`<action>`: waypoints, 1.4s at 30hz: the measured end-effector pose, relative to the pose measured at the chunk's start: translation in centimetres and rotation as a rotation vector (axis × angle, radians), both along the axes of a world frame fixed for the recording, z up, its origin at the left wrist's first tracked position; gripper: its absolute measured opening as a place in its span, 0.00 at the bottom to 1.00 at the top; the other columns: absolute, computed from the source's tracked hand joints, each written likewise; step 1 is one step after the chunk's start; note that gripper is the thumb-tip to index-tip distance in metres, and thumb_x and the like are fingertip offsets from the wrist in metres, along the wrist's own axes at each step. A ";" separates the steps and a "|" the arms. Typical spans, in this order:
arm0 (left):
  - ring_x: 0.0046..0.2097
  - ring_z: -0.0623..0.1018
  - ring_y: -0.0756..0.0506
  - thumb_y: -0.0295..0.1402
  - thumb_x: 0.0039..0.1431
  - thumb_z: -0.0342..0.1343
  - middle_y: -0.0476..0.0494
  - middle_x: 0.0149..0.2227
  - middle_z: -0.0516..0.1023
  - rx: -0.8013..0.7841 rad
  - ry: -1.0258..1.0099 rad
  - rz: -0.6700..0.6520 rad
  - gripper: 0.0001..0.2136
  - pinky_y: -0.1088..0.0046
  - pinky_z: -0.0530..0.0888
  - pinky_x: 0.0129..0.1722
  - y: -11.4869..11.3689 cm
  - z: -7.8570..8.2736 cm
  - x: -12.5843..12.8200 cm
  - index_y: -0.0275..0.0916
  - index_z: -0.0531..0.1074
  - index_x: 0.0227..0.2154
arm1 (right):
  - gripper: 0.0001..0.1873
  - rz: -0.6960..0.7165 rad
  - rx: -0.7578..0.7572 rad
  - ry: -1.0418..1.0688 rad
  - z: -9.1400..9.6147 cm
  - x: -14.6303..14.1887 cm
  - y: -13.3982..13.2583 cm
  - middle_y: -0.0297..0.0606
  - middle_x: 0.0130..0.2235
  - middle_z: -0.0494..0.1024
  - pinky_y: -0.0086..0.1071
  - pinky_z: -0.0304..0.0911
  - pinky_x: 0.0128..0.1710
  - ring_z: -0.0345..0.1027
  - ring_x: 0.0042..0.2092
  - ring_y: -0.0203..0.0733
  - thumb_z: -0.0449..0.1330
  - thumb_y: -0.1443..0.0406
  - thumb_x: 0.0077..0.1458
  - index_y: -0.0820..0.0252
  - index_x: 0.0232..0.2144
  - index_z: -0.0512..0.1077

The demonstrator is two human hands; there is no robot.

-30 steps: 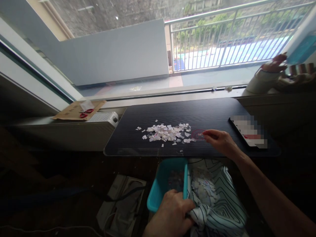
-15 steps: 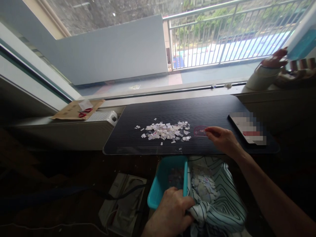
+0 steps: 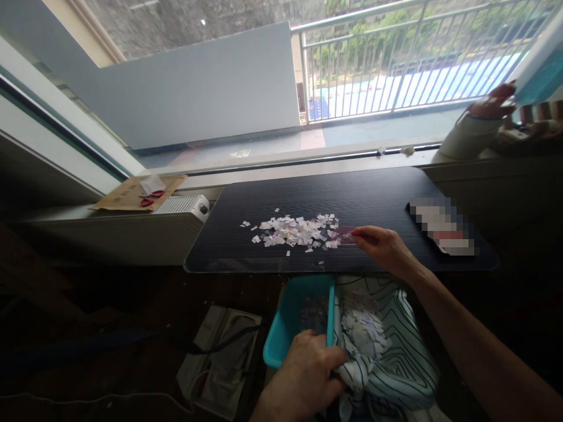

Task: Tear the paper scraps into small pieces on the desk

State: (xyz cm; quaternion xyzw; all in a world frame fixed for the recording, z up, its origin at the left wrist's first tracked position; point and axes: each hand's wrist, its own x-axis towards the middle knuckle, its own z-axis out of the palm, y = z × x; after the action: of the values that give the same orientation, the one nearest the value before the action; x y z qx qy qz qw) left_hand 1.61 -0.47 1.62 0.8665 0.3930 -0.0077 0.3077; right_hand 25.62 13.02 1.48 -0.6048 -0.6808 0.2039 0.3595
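My right hand [image 3: 380,243] is closed in a pinch on a see-through pink protractor [image 3: 343,235]. The protractor is held low over the dark tabletop, its far end at the right side of a heap of small white paper pieces [image 3: 297,230]. At the near wall of a turquoise plastic basket [image 3: 275,346], my left hand [image 3: 305,372] has thumb and finger closed on the gathered edge of a striped cloth [image 3: 413,363]. Grey bits lie in the basket, partly in shadow. More paper pieces [image 3: 365,328] rest on the cloth, right of the basket.
A pixelated phone-like object [image 3: 440,225] lies on the table [image 3: 352,193] at right. Red-handled scissors [image 3: 152,198] and a brown envelope [image 3: 118,196] are on the ledge at left, beside a white ridged object [image 3: 182,208]. A box [image 3: 224,357] sits on the floor.
My right hand has moved left with the protractor, bringing it to the paper heap's right edge. My left hand keeps its hold on the cloth.
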 end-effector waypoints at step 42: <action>0.31 0.70 0.49 0.33 0.51 0.57 0.52 0.26 0.70 0.013 -0.014 0.014 0.04 0.73 0.62 0.37 0.0 0.0 0.2 0.40 0.68 0.25 | 0.12 -0.007 0.001 0.003 0.1 0.8 -0.6 0.36 0.33 0.80 0.30 0.66 0.34 0.72 0.33 0.40 0.56 0.60 0.50 0.57 0.35 0.76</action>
State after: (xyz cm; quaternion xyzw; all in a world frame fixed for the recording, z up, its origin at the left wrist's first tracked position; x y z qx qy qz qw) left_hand 1.79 -0.45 1.60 0.8656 0.3972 0.0028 0.3049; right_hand 26.44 12.43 1.56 -0.6067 -0.6783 0.2030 0.3616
